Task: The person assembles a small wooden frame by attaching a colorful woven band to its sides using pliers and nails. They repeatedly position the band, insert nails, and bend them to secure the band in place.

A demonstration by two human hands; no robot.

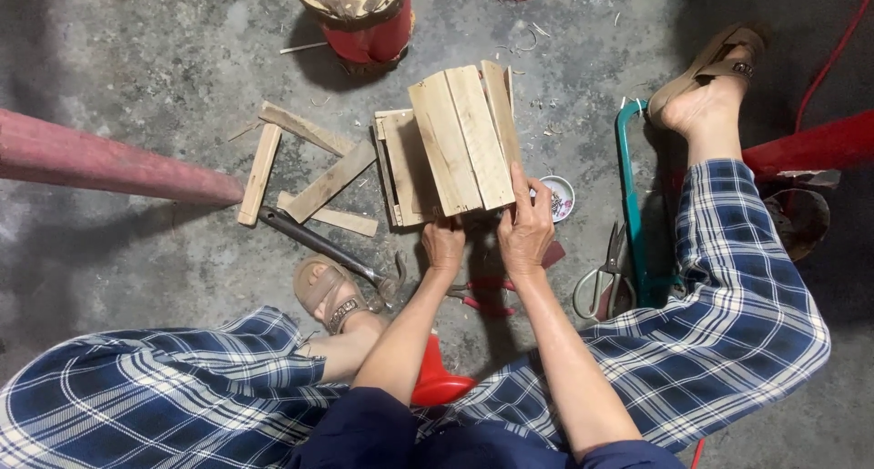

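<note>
Wood hides much of what matters: the bundle of boards [460, 141] covers the fingertips of the left hand [443, 243], so how far that hand is open cannot be told; it grips the bundle's lower edge from beneath. The right hand [525, 225] is clamped on the bundle's lower right corner, thumb up along the edge. The bundle stands at the centre, over the concrete floor [137, 241]. At 3 o'clock of the hands lie scissors [604, 278] and a green saw frame [630, 196], partly under the checked trouser leg. A small dish [558, 196] peeks out behind the right hand. At 9 o'clock lie loose slats [300, 173] and a hammer [328, 248]. Red pliers [482, 298] show between the forearms.
</note>
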